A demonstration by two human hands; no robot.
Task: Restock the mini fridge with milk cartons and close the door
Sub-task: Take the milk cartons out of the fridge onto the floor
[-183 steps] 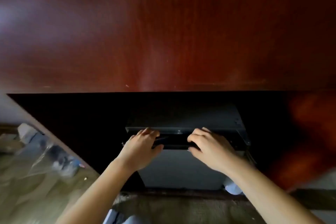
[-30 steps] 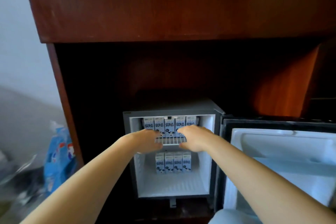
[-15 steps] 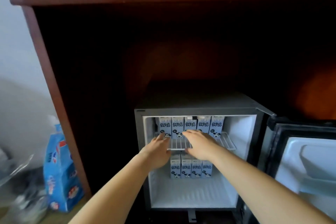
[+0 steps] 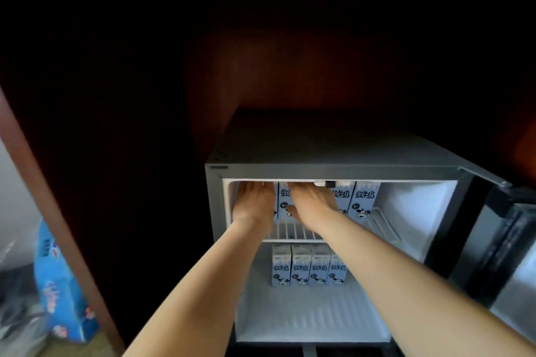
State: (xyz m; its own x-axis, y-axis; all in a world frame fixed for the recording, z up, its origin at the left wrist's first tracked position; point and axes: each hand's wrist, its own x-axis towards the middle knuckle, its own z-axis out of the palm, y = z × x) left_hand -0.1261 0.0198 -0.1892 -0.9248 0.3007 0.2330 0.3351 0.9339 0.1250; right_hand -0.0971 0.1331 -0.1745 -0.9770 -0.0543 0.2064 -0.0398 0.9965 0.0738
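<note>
The mini fridge [image 4: 333, 167] stands open inside a dark wooden cabinet. A row of blue-and-white milk cartons [image 4: 362, 200] stands on its upper wire shelf [image 4: 290, 231]. A second row of several milk cartons [image 4: 300, 267] stands on the fridge floor below. Both my hands reach into the upper shelf. My left hand [image 4: 255, 203] wraps the leftmost carton, which it mostly hides. My right hand [image 4: 313, 203] covers a carton near the middle of the row, thumb on that carton's left side. The fridge door [image 4: 507, 243] hangs open at the right.
The cabinet's reddish side panel [image 4: 43, 200] runs down the left. Beyond that panel, a blue plastic bag [image 4: 58, 293] and clear wrapping lie on the floor. The right part of the upper shelf and the front of the fridge floor are bare white.
My hands moved from the front edge of the wire shelf deeper in, onto the upper cartons. The view has dropped closer to the fridge.
</note>
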